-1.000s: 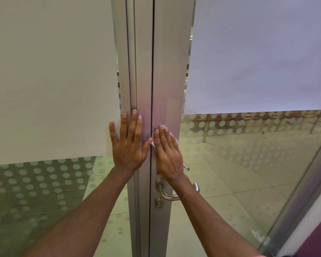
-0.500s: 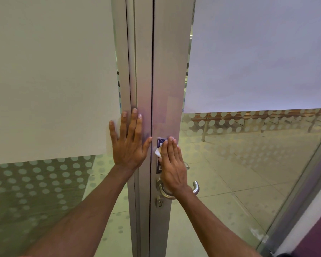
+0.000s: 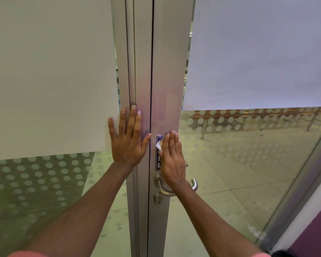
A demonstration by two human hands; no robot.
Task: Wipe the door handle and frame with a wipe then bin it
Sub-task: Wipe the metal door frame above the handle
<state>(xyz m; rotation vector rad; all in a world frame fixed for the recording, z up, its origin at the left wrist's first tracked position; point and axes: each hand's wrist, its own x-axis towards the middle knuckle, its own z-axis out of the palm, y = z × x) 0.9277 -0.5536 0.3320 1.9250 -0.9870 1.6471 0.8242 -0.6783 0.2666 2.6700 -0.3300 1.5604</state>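
The right hand (image 3: 172, 160), fingers pressed together flat on the wipe (image 3: 159, 144), lies directly above the door handle (image 3: 176, 188), nearer it than the spread left hand (image 3: 128, 143).

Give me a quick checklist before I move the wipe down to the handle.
1. Wipe under the right hand: ok, a white corner shows beside the fingers.
2. Left hand bracing the frame: ok, flat and open.
3. Handle reachable: ok, just below the right hand, partly hidden by the wrist.
4. Handle already wiped: cannot tell.
5. Sticker intact: cannot tell, partly covered.
6. Bin nearby: cannot tell, none in view.
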